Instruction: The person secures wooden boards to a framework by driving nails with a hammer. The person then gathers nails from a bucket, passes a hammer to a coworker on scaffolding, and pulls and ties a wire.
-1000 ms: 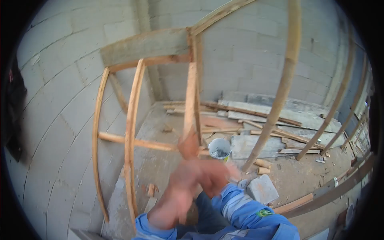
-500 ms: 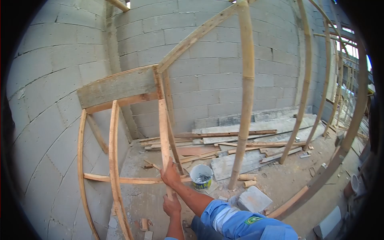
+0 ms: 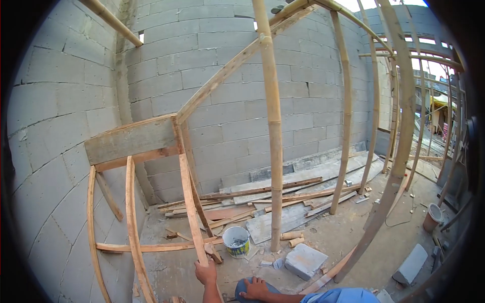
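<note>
At the bottom, my left hand [image 3: 206, 273] is wrapped round the lower part of a light wooden upright [image 3: 191, 207]. This upright belongs to a wooden frame with a grey board [image 3: 132, 141] across its top and a crosspiece [image 3: 159, 248] lower down. A short wood block [image 3: 212, 253] sits just above my left hand. My right hand [image 3: 254, 289] lies on my dark-clothed knee [image 3: 243, 284], its fingers spread and holding nothing.
A bucket [image 3: 236, 242] with small metallic-looking pieces stands right of the frame. Beyond it lie stacked planks [image 3: 283, 219]. A bamboo pole [image 3: 274, 141] rises centrally; a concrete block [image 3: 305, 261] sits near its foot. Several more poles and a pot [image 3: 433, 218] are at the right.
My right hand has let go of the upright and moved down to my knee. My left hand stays on the wood. The view has swung up and right.
</note>
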